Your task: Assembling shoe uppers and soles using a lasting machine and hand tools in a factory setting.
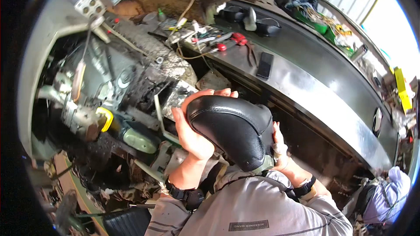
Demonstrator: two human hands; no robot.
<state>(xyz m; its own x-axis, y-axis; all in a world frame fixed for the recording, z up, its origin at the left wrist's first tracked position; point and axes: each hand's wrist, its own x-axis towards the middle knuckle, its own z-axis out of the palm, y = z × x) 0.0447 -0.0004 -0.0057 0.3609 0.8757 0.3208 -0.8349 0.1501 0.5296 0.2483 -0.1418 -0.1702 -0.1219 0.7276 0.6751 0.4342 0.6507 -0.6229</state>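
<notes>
A black leather shoe with a stitched seam is held up in front of my chest, between both hands. My left hand cups its rounded left end, the thumb along the near side and the fingertips showing over the far edge. At the right end my right hand grips it, mostly hidden behind the leather; something whitish is wrapped round a finger. A pale green piece shows at the shoe's lower end, close to the right hand; I cannot tell what it is.
Beyond lies a long metal bench with a black phone, red-handled pliers, mixed tools and black shoe parts. To the left stands a grimy machine with a yellow handle. A pale purple cloth bundle sits at lower right.
</notes>
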